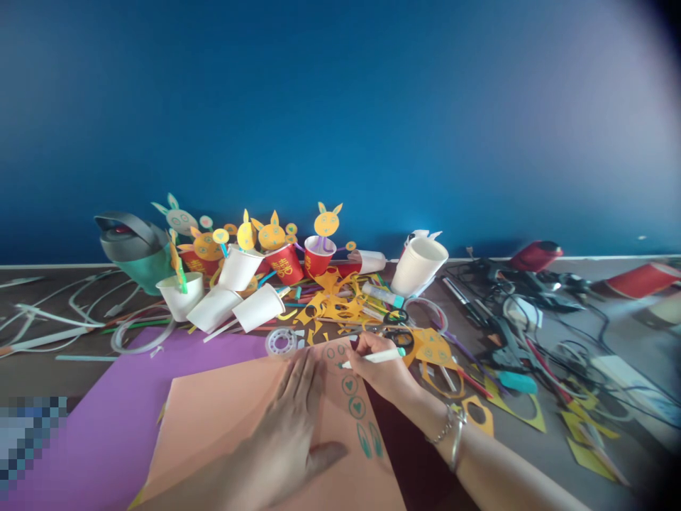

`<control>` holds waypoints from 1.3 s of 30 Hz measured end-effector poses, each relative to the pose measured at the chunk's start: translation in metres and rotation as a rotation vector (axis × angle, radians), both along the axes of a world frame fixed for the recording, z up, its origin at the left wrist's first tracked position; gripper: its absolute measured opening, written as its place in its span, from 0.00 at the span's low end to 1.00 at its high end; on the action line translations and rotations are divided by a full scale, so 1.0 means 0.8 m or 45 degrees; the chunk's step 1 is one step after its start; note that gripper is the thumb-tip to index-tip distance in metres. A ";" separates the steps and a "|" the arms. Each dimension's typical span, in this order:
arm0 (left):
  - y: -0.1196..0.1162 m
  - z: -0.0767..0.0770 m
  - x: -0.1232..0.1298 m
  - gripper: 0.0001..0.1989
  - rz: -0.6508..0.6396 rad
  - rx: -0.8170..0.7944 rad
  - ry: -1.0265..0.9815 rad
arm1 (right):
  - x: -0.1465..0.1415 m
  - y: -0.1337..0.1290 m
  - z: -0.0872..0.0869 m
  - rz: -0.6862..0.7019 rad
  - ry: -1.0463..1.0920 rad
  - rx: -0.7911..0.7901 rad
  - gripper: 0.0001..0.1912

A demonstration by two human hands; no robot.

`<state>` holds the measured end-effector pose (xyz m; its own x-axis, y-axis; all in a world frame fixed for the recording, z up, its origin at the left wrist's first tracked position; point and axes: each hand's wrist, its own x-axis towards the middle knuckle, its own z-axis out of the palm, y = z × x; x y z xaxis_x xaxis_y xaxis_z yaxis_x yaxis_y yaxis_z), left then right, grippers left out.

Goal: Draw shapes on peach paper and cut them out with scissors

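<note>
My left hand (281, 426) lies flat on a peach paper sheet (213, 447), fingers spread and holding nothing. My right hand (377, 365) grips a white marker pen (375, 357) with a teal end, its tip on the paper near the top corner. Teal drawings run down the sheet: small circles, hearts inside circles (353, 396), and a pair of ear shapes (369, 440). Two bracelets circle my right wrist. A purple paper sheet (106, 433) lies under the peach sheet's left side.
Beyond the paper stand white and red paper cups (418, 266) with yellow paper rabbits (272, 234), among straws and yellow cut-outs. Scissors (399, 333) lie near my right hand. A green thermos (135, 248) stands back left; glue guns and cables (505, 333) sprawl right, before a blue wall.
</note>
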<state>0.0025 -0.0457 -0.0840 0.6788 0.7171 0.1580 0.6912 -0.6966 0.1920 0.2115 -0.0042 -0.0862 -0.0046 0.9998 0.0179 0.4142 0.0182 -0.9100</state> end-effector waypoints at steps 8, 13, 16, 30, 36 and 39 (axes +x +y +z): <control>-0.002 -0.001 0.000 0.54 0.006 0.007 0.036 | 0.001 0.001 -0.001 0.003 0.044 -0.017 0.14; -0.001 0.000 0.000 0.53 -0.001 0.014 0.039 | 0.001 0.001 -0.002 -0.019 0.033 0.004 0.15; 0.000 0.000 0.000 0.53 0.000 0.020 0.045 | 0.000 0.001 0.000 -0.024 0.002 0.001 0.14; -0.005 0.000 0.000 0.54 0.006 0.009 0.016 | 0.006 0.008 0.007 -0.176 0.398 0.020 0.15; -0.014 -0.004 0.003 0.54 0.000 -0.059 0.023 | 0.008 0.009 0.013 -0.142 0.277 0.081 0.15; -0.012 -0.007 0.004 0.53 -0.004 -0.053 0.050 | 0.009 0.008 0.012 -0.143 0.254 0.068 0.15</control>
